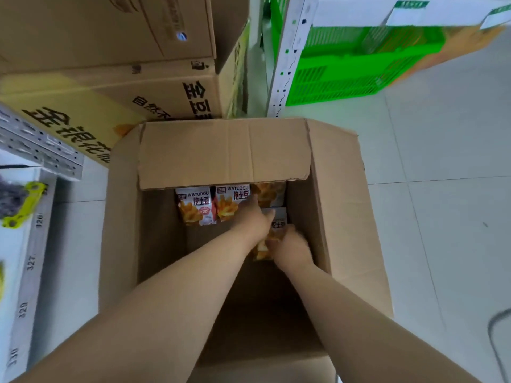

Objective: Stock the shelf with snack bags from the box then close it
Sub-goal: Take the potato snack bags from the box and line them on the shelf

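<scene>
An open cardboard box point(345, 217) stands on the floor below me, its far flap point(224, 153) folded inward over the opening. Several white and orange snack bags point(195, 205) lie at the bottom along the far side. Both my arms reach down into the box. My left hand point(253, 217) lies over the bags at the far right of the box, its fingers hidden. My right hand point(290, 248) grips a snack bag point(278, 221) by the right wall of the box.
Stacked cardboard boxes point(154, 89) stand beyond the open box. A green plastic crate point(345, 67) sits under a white shelf upright point(287, 59) at the upper right. A shelf edge point(33, 258) with number tags runs down the left. Pale tiled floor point(442, 203) lies to the right.
</scene>
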